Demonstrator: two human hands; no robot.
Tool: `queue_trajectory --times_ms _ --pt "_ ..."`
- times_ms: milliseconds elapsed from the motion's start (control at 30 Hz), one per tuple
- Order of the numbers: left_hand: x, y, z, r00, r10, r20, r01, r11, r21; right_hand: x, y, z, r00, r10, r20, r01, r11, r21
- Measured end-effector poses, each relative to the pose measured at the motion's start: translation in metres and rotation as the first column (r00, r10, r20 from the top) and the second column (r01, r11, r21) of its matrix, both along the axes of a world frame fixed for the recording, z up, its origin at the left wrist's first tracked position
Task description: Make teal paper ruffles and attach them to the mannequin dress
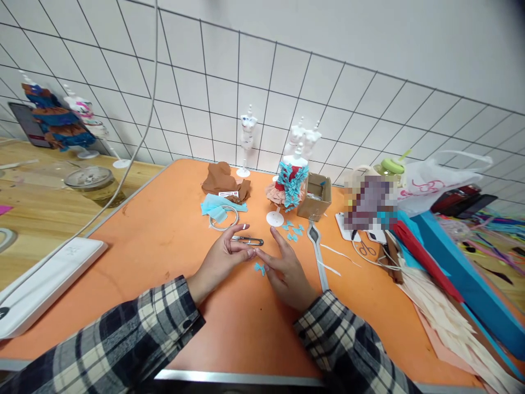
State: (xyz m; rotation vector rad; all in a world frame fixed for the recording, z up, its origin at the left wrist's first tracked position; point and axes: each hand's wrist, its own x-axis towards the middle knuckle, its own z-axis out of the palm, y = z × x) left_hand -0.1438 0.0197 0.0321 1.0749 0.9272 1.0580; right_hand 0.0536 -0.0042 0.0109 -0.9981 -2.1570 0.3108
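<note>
So at the near edge of the orange table [221,339] there's two plaid sleeves [143,328] coming in, and the hands meet around the middle. Left hand [217,262] has its fingers half curled, thumb pointing inward; right hand [289,271] is loosely bent, with a fingertip right up by that thumb. There's a tiny pale speck where they meet, but it's too small to make out, so I honestly can't tell if either hand is gripping anything. A little blue bow [260,268] lies on the table just beside the right hand's lower fingers, and the snips [249,241] sit just past the fingertips. Off to the right of the hand there's a grey strap [318,251] lying lengthwise, and a bit farther up, a loose bunch of more bows [292,231]. Over on the left, a hoop [235,221] overlaps some blue cloth [213,203], with brown cloth [219,179] behind it. Scissors [366,249] are well over to the right. Past the bows stands a dress form [296,160] in a ruffled red, blue and peach outfit, with a cardboard box [315,207] right beside it. Way back, smaller white forms [248,137] stand in front of the wire grid [276,41].
</note>
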Motion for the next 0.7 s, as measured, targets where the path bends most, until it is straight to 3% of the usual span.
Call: queue_trajectory --times_ms 367,567,633,700 --pt "0.0001 -0.0016 0.0028 1.0 0.002 -0.019 -0.002 1.0 -0.008 -0.0012 0.0005 -0.01 0.977 0.018 -0.215 -0.073 0.965 -0.25" --pt "-0.0004 -0.0001 -0.0001 0.999 0.007 -0.046 -0.007 1.0 0.012 -0.0004 0.0014 -0.0051 0.903 -0.006 -0.43 -0.22 0.853 -0.474" --pt "-0.0004 -0.0002 -0.0004 0.997 0.007 -0.072 -0.006 1.0 0.015 -0.0007 0.0015 -0.0031 0.85 -0.058 -0.523 -0.277 0.796 -0.538" --pt "0.0002 -0.0001 -0.0011 0.997 -0.009 -0.077 0.01 1.0 0.016 -0.0024 0.0013 -0.003 0.802 -0.119 -0.585 -0.294 0.774 -0.56"
